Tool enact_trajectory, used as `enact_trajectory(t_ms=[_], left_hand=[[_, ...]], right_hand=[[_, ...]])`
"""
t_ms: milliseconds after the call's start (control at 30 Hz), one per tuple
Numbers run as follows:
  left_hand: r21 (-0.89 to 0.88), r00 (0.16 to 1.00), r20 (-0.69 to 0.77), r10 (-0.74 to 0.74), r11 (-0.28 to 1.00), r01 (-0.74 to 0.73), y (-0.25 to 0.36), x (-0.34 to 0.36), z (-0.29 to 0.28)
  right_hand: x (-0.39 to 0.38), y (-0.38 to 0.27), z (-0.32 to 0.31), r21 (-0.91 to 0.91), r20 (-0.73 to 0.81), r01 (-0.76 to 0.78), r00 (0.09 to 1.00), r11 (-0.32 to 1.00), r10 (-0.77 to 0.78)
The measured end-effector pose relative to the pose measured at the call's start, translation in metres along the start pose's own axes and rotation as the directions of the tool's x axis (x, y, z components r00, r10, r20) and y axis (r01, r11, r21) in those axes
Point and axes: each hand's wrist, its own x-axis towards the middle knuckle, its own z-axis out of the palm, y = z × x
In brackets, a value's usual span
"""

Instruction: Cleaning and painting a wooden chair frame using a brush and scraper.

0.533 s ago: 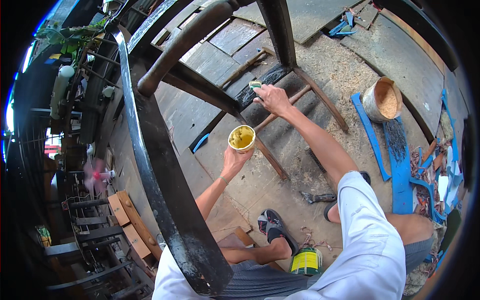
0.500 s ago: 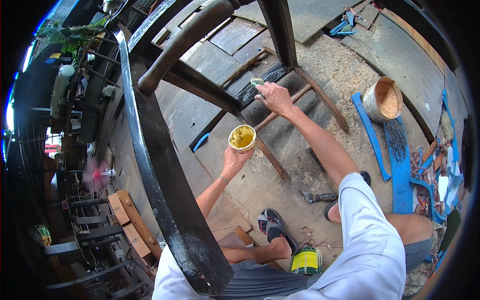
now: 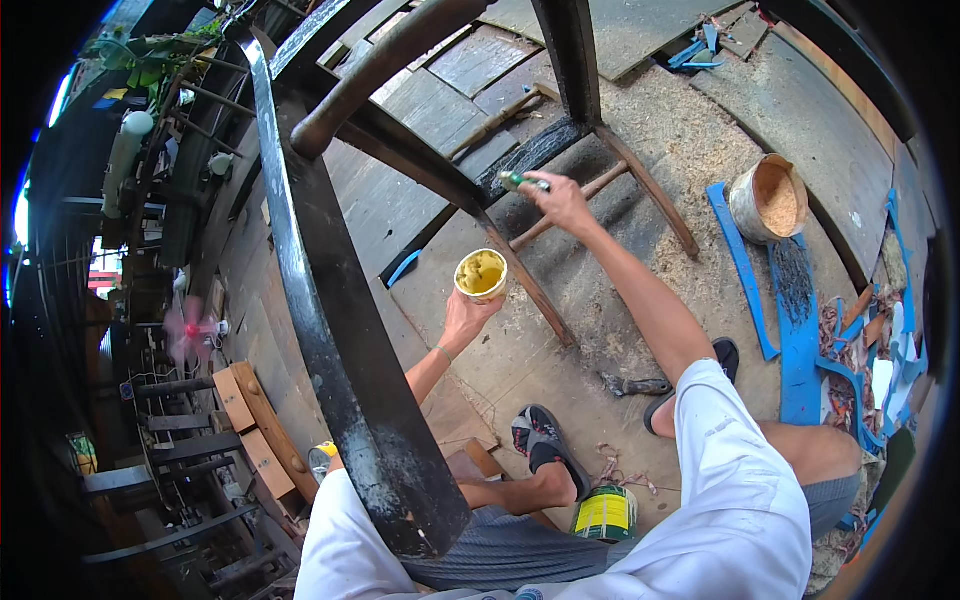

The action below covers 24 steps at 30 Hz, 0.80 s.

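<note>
My left hand (image 3: 470,320) is wrapped round a small white tub (image 3: 480,273) of yellow substance, held upright below the chair's lower rail. My right hand (image 3: 560,205) grips a short green-handled tool (image 3: 515,180), probably a brush, whose end is at the glossy dark crossbar (image 3: 542,148) of a wooden chair. The chair's dark frame (image 3: 380,440) rises diagonally past my left arm toward the top of the view. Lighter brown rungs and legs (image 3: 660,208) stand beyond my right hand.
At right are a bucket of sawdust (image 3: 775,205), blue strips (image 3: 800,350) and scraps. A green-yellow can (image 3: 605,515) sits between my legs, near a dark object (image 3: 635,385) on the floor. A pink fan (image 3: 190,330) and stacked wooden pieces (image 3: 240,410) are at left.
The view has shifted slightly, so the chair's upper parts sit higher and more to the right. My right hand has moved slightly downward, tool still held; my left still holds the tub.
</note>
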Motion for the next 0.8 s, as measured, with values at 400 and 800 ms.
enact_trajectory(t_ms=[400,800], left_hand=[[-0.247,0.998,0.066,-0.013,0.969,0.029,0.031,-0.024,-0.021],[-0.231,0.941,-0.298,-0.159,0.969,0.090,-0.068,-0.152,-0.064]], right_hand=[[-0.048,-0.009,0.006,-0.503,-0.015,0.407,0.878,0.762,-0.479],[-0.157,-0.007,0.002,0.240,-0.146,-0.030,0.987,0.970,0.067]])
